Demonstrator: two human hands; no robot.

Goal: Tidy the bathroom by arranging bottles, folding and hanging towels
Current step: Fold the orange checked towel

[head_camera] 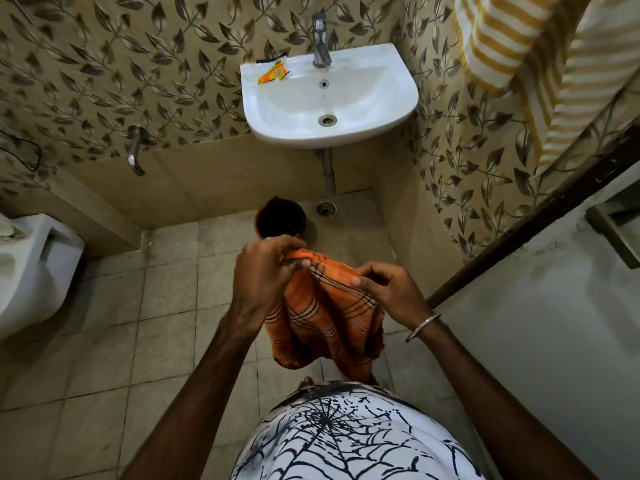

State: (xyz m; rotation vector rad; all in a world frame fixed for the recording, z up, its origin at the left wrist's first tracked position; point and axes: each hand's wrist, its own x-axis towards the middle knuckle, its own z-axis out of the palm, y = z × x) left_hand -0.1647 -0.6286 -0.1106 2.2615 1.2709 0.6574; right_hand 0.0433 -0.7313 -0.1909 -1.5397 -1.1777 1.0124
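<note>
An orange checked towel [329, 320] with dark stripes hangs in folds in front of my body, above the tiled floor. My left hand [263, 275] grips its upper edge on the left, fingers curled over the cloth. My right hand [384, 289] pinches the same edge on the right between thumb and fingers; a metal bangle sits on that wrist. A yellow-and-white striped towel [512, 50] hangs at the top right.
A white wall basin [391, 98] with a tap [320, 39] is ahead, an orange packet [273, 74] on its rim. A dark brown bucket [280, 221] stands below, beside a floor drain [325, 209]. A toilet [31, 271] is at the left, a door frame [533, 220] at the right.
</note>
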